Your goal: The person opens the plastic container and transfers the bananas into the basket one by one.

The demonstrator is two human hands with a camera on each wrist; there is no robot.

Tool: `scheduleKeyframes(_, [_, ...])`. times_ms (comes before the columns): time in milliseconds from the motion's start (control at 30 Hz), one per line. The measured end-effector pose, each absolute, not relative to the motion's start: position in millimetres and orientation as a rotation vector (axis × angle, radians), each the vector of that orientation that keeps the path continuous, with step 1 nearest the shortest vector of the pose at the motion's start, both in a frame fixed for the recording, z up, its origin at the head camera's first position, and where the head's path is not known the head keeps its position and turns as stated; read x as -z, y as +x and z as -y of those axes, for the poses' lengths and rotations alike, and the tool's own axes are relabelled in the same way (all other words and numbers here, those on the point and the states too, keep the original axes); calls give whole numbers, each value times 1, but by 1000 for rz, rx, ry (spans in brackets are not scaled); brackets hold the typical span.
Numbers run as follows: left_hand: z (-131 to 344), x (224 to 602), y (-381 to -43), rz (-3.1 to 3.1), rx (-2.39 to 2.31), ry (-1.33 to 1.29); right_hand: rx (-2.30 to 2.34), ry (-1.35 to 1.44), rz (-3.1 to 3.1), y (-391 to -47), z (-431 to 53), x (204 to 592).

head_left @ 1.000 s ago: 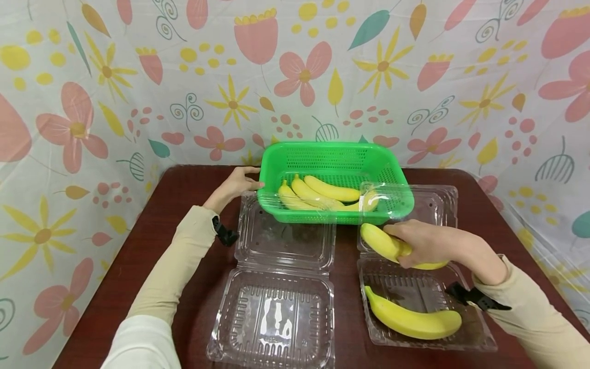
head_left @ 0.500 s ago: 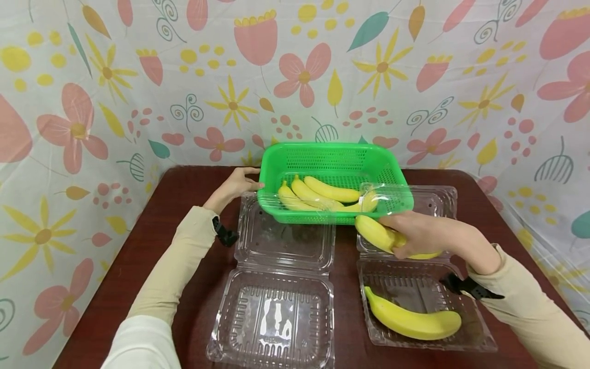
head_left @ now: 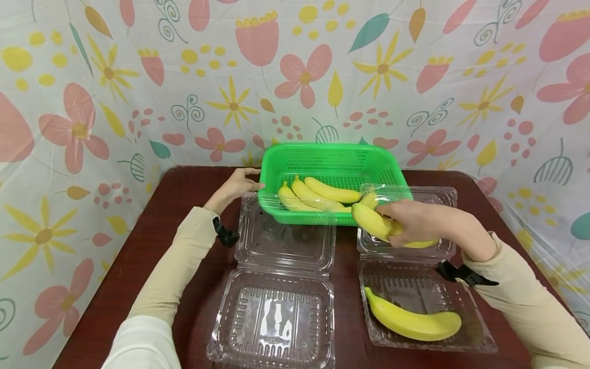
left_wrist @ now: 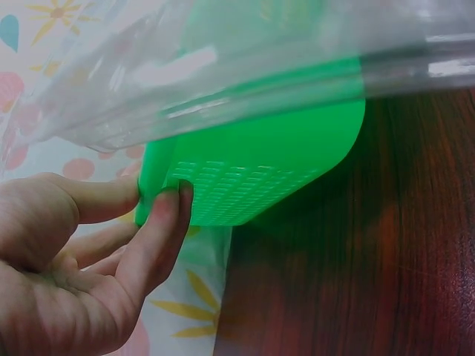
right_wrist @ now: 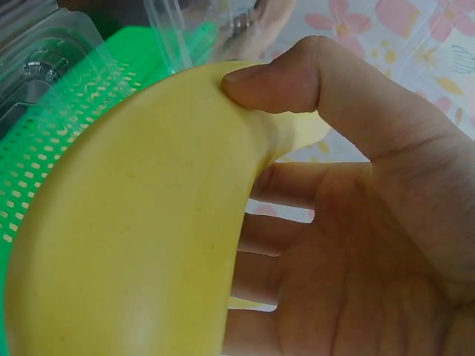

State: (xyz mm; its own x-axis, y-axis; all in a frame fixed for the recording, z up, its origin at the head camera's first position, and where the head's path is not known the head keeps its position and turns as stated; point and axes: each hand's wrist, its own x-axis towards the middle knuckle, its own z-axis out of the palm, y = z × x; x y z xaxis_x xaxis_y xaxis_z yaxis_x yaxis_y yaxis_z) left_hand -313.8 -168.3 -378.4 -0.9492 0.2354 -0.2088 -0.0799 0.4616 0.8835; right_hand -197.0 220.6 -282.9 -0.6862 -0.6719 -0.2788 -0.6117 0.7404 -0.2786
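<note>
My left hand [head_left: 235, 185] holds the left end of a green perforated basket [head_left: 329, 152], its fingertips at the rim in the left wrist view. Several yellow bananas [head_left: 332, 192] lie in the basket, some behind a clear lid. My right hand [head_left: 421, 223] grips a banana [head_left: 372, 221] above the right clamshell's raised lid, close to the basket's front right. In the right wrist view, the thumb presses on this banana [right_wrist: 141, 215] near its narrow end. More yellow shows beyond the hand; whether it is the same banana I cannot tell. Another banana [head_left: 415, 319] lies in the right clear clamshell [head_left: 428, 346].
A second clear clamshell [head_left: 274, 318] stands open at front left, its lid [head_left: 286, 236] leaning back against the basket's front. The right lid [head_left: 442, 197] overlaps the basket's right corner. A floral curtain [head_left: 295, 77] hangs behind the dark wooden table [head_left: 184, 287].
My right hand has moved up and slightly left with its banana, from over the right clamshell towards the basket. The left hand, the basket and the clamshells have stayed in place.
</note>
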Motion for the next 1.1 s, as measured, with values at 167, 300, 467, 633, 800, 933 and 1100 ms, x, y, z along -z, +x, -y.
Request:
scheduleKeyframes(167, [168, 378, -314, -2417, -1485, 129, 215, -1008, -2591, -201, -218, 281])
scheduleKeyframes(300, [169, 377, -314, -2421, -1481, 118, 210, -1031, -2617, -205, -216, 278])
scheduleKeyframes(467, [169, 378, -314, -2413, -1488, 133, 216, -1101, -2655, -209, -213, 274])
scheduleKeyframes(633, [169, 379, -314, -2401, -1494, 141, 196, -1093, -2655, -211, -209, 272])
scheduleKeyframes(800, [169, 379, -315, -2406, -1493, 138, 237, -1141, -2678, -214, -206, 269])
scheduleKeyframes(933, [169, 380, -315, -2402, -1498, 128, 279, -1208, -2707, -219, -206, 266])
scheduleKeyframes(1100, [169, 379, -314, -2401, -1500, 127, 309, -1269, -2716, -224, -206, 264])
